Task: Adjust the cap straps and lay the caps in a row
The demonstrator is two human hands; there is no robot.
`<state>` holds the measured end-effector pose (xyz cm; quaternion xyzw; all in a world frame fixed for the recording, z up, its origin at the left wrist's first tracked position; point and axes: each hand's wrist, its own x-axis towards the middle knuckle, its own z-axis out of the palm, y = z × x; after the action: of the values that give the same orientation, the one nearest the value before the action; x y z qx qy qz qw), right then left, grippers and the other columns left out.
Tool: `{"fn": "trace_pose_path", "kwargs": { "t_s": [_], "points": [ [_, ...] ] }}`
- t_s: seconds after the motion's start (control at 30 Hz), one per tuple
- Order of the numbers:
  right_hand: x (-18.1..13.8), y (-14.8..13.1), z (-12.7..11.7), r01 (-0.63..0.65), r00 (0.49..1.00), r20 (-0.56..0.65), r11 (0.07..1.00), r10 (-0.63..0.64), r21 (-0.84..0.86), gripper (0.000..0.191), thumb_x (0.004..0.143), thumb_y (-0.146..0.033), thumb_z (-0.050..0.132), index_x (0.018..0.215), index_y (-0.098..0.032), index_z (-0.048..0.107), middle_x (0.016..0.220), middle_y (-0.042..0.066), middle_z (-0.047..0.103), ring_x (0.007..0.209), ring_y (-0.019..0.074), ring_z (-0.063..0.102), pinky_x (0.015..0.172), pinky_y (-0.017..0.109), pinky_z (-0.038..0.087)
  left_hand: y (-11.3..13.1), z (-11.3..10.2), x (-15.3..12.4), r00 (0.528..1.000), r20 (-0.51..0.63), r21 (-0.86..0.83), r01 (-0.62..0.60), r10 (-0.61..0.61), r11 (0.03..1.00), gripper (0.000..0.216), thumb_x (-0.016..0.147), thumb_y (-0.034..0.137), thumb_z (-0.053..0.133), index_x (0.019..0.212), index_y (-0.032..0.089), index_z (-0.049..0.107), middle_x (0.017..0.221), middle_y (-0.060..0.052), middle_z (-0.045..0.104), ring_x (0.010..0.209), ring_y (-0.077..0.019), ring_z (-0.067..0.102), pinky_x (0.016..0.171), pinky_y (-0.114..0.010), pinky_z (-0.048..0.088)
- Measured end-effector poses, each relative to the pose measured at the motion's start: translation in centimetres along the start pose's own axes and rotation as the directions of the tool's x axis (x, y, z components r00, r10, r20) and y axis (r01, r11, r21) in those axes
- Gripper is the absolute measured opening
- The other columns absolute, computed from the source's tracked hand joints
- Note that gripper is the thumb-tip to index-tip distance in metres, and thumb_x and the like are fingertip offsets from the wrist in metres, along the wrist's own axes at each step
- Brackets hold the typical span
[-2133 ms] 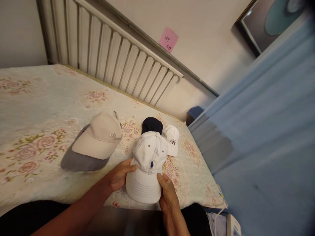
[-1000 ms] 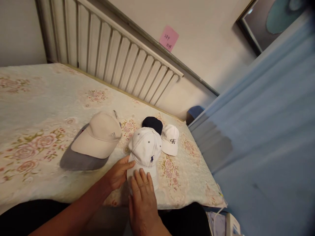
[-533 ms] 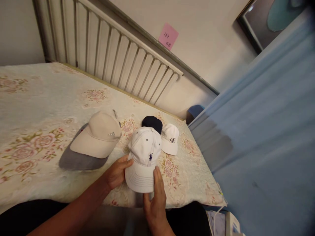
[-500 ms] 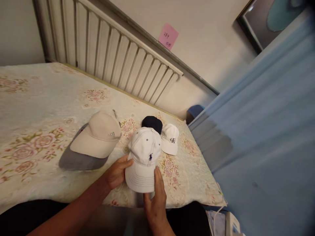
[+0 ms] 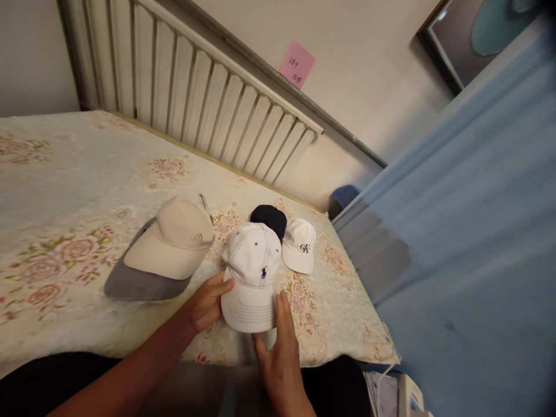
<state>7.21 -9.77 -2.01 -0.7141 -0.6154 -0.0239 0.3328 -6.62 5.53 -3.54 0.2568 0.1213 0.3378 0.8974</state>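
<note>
A white baseball cap (image 5: pixel 252 255) with a dark blue horse-rider emblem is held over the near part of the bed, its brim toward me. My left hand (image 5: pixel 211 304) grips the brim's left side, thumb on top and fingers hidden underneath. At the brim's right edge is my right hand (image 5: pixel 280 353), fingers stretched and thumb apart; whether it touches the brim I cannot tell. Behind lie a black cap (image 5: pixel 269 218), partly covered, and a white cap with CK letters (image 5: pixel 300 246). To the left, a beige cap (image 5: pixel 174 237) rests over a grey cap (image 5: pixel 143 286).
A floral sheet (image 5: pixel 87 191) covers the bed. Along its far side runs a pale slatted rail (image 5: pixel 195 87). A blue curtain (image 5: pixel 456 231) hangs at the right, with a blue object (image 5: pixel 345 196) in the corner. A white cable (image 5: pixel 382 376) hangs by the bed's right edge.
The white cap with the rider emblem has tilted and shifted slightly left and up. My right hand has moved a little right, its fingers looser from the brim. The other caps stay put.
</note>
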Motion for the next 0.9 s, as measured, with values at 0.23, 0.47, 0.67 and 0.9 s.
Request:
{"fn": "trace_pose_path", "kwargs": {
  "t_s": [0.23, 0.47, 0.67, 0.9],
  "points": [
    [1.1, -6.0, 0.4, 0.366, 0.912, 0.234, 0.926, -0.337, -0.092, 0.079, 0.072, -0.008, 0.059, 0.145, -0.012, 0.028, 0.153, 0.017, 0.028, 0.143, 0.0332, 0.016, 0.111, 0.061, 0.026, -0.1, 0.1, -0.3, 1.0, 0.015, 0.087, -0.02, 0.018, 0.996, 0.039, 0.082, 0.023, 0.064, 0.121, 0.02, 0.06, 0.103, -0.009, 0.072, 0.103, -0.0257, 0.064, 0.087, -0.035, 0.048],
    [1.1, -4.9, 1.0, 0.391, 0.907, 0.23, 0.909, -0.353, -0.147, 0.07, 0.075, -0.005, 0.054, 0.142, -0.011, 0.034, 0.149, 0.017, 0.036, 0.143, 0.032, 0.018, 0.11, 0.062, 0.029, 0.0, 0.2, -0.3, 0.998, 0.057, 0.063, -0.04, 0.036, 0.997, 0.038, 0.08, 0.023, 0.066, 0.118, 0.019, 0.062, 0.105, -0.01, 0.072, 0.102, -0.0251, 0.064, 0.086, -0.033, 0.047],
    [-0.2, -2.5, -0.1, 0.247, 0.967, 0.084, 0.965, -0.24, -0.083, 0.068, 0.087, -0.021, 0.054, 0.148, -0.017, 0.021, 0.153, 0.015, 0.027, 0.143, 0.0303, 0.02, 0.109, 0.059, 0.033, 0.0, 0.1, -0.3, 0.999, 0.049, 0.015, -0.018, 0.017, 1.0, 0.04, 0.079, 0.022, 0.067, 0.117, 0.015, 0.062, 0.107, -0.013, 0.071, 0.104, -0.0277, 0.063, 0.089, -0.037, 0.046],
    [0.2, 0.4, -0.8, -0.193, 0.98, 0.031, 0.917, 0.194, 0.35, 0.063, 0.088, -0.043, 0.052, 0.143, -0.018, 0.036, 0.149, 0.013, 0.037, 0.138, 0.0286, 0.034, 0.113, 0.05, 0.03, 0.3, 0.2, -0.4, 0.998, 0.058, -0.009, -0.001, 0.002, 1.0, 0.038, 0.079, 0.022, 0.067, 0.116, 0.015, 0.063, 0.107, -0.013, 0.072, 0.107, -0.0297, 0.062, 0.093, -0.04, 0.043]
  ]
}}
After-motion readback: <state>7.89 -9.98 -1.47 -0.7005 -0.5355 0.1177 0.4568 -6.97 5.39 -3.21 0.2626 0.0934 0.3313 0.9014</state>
